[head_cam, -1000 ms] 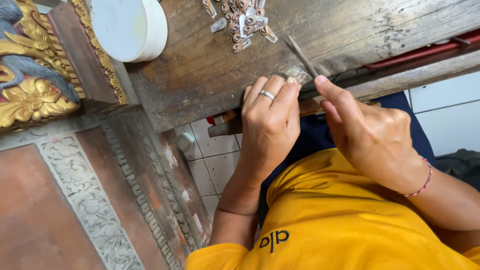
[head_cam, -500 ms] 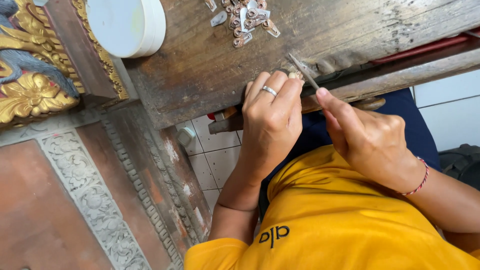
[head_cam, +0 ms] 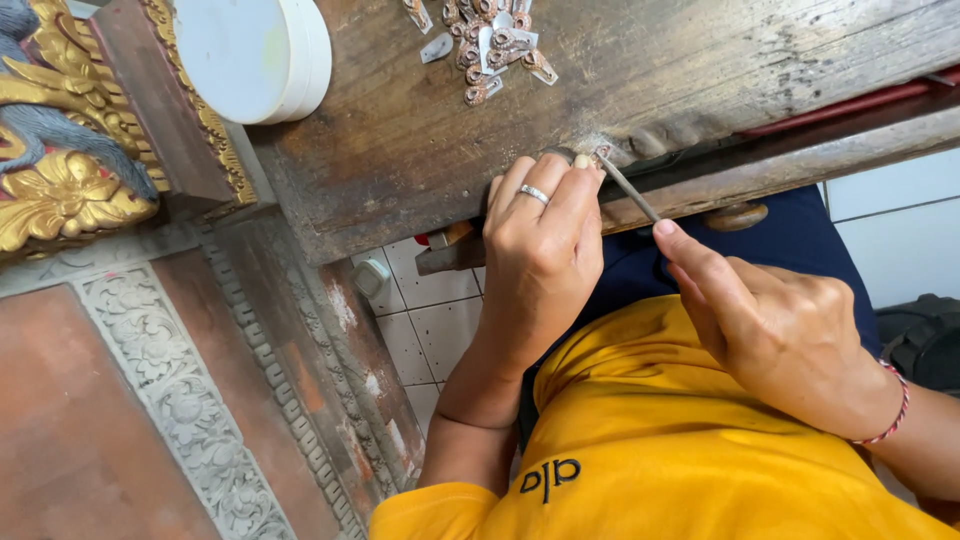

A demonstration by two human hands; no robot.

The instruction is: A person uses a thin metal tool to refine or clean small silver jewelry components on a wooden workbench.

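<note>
**Two hands file a small metal piece at the desk edge**

Two hands meet at the worn front edge of the wooden desk [head_cam: 420,150]. The left hand [head_cam: 540,270], a ring on one finger, presses a tiny metal piece [head_cam: 601,154] down against the wood, its fingers [head_cam: 580,190] bunched narrow around it; the edge seems to serve as a brace so the piece cannot slip. The piece sits right at the lip of the desk, mostly hidden under the fingertips, so only a small pale, shiny bit shows and its shape cannot be told.

The right hand [head_cam: 770,340], a red string bracelet at its wrist, holds a thin grey file [head_cam: 630,188], fingers closed on the handle end with the forefinger laid along the shaft, probably to steer it. The file slants up and left, its tip touching the piece.

Farther back on the desk lies a heap of small metal parts [head_cam: 490,45], silver and copper in colour, well apart from the work. A round white container [head_cam: 255,55] stands near the desk's left corner, beside a carved panel with gilded ornament [head_cam: 60,190]. The person wears a yellow shirt [head_cam: 680,460].
</note>
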